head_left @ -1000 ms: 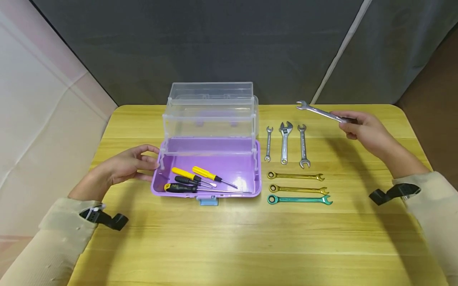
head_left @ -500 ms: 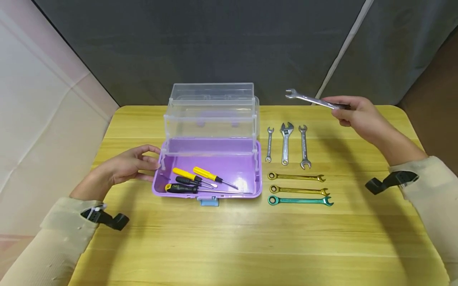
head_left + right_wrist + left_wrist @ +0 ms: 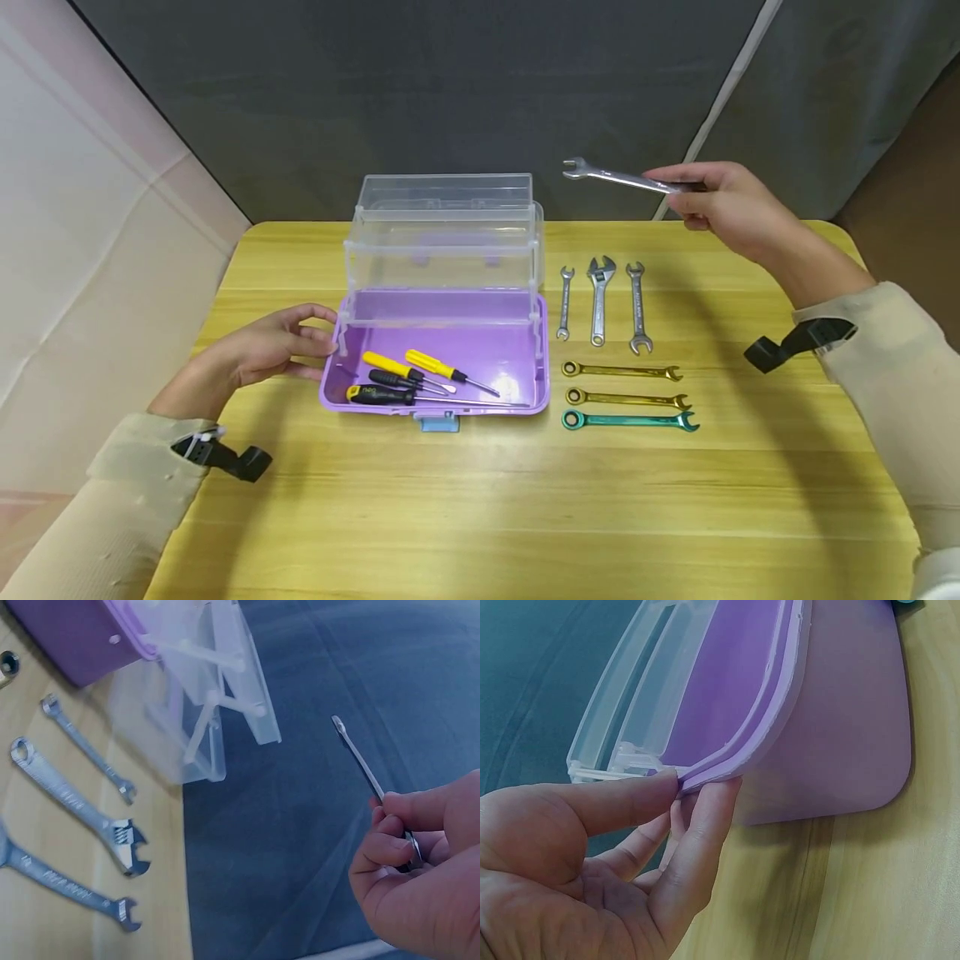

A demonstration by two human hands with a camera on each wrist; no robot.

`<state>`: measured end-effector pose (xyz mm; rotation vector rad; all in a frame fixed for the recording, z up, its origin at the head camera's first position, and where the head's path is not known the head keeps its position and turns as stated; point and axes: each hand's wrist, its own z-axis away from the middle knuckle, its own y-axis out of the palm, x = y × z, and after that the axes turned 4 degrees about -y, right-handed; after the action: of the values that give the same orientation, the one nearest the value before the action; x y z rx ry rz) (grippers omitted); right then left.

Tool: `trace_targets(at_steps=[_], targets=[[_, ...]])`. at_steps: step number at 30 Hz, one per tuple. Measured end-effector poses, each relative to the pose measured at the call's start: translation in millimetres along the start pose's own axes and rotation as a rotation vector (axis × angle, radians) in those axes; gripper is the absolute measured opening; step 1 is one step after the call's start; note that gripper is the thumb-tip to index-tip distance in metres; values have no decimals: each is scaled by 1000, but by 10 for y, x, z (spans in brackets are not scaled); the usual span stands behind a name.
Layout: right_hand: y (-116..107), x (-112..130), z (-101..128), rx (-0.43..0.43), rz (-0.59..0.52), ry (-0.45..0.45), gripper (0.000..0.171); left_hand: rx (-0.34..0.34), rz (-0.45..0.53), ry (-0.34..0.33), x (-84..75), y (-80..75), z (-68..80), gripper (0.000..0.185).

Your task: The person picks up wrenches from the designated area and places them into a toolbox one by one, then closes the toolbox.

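**Seven wrenches, four screwdrivers, one open box**

On the counter (image 3: 480, 500) stands one toolbox (image 3: 438, 367) with a purple base and clear upper trays swung up and back. Four screwdrivers (image 3: 420, 379) lie in the base: two with yellow handles, two with black.

Right of the box lie six wrenches: three silver ones (image 3: 597, 302) side by side, pointing far to near, and nearer, three lying crosswise, two gold (image 3: 621, 372) and one green (image 3: 628, 421).

A seventh, silver wrench (image 3: 611, 176) is in the air above the far right of the counter, well apart from the others. The right hand (image 3: 731, 208) pinches one end of it with curled fingers.

The left hand (image 3: 262, 350) pinches the box's left rim between thumb and fingers (image 3: 705, 825).
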<state>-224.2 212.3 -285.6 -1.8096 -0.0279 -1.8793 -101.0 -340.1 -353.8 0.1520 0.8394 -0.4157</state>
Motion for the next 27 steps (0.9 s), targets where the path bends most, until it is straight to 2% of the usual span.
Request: trace_targets(at_steps=[6,17,27], targets=[[89,206,-179,49,-80,8,39,-6,4,-9,-3,26,0,31],[382,421,-477,110,-13,5,42,-20,-9,-10,1,24,-21,32],[718,583,-758,195,-7,0,42,-23,-18,-12,-8,24,-22,33]])
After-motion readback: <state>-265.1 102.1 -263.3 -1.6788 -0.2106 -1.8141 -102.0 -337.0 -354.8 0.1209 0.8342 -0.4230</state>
